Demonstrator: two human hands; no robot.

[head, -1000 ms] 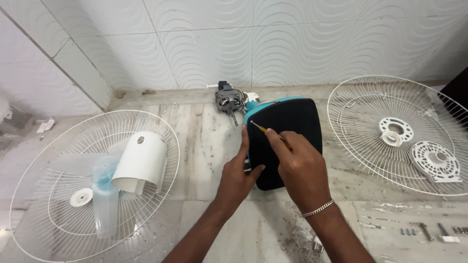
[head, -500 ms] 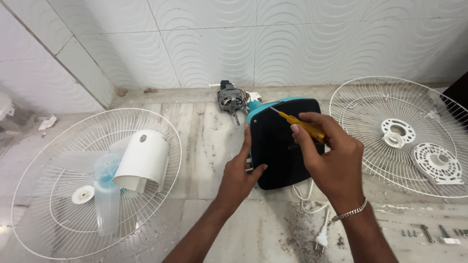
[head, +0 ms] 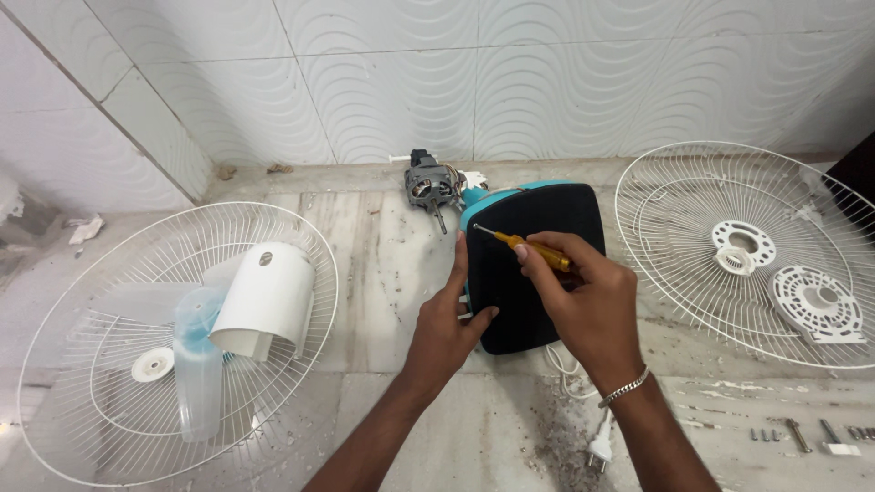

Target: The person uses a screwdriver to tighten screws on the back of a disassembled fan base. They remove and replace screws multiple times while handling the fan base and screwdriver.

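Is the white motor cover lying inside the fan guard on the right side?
No, the white motor cover lies in the left fan guard, beside the blade.

It looked like a home repair spot. White wavy wall tiles (head: 437, 73) stood at twelve o'clock above a gritty marble floor (head: 383, 264). Loose screws (head: 775, 434) lay at four o'clock.

A flat, rounded-square black plastic fan base with a teal rim (head: 538, 273) lies on the marble floor, tilted a little, its teal edge toward the wall. At that far end a grey metal fan motor with a bare shaft (head: 430, 189) sticks out, just beside the base. A slim screwdriver with a yellow handle and thin steel shaft (head: 524, 244) slants over the base's upper left corner, tip pointing at the teal rim.
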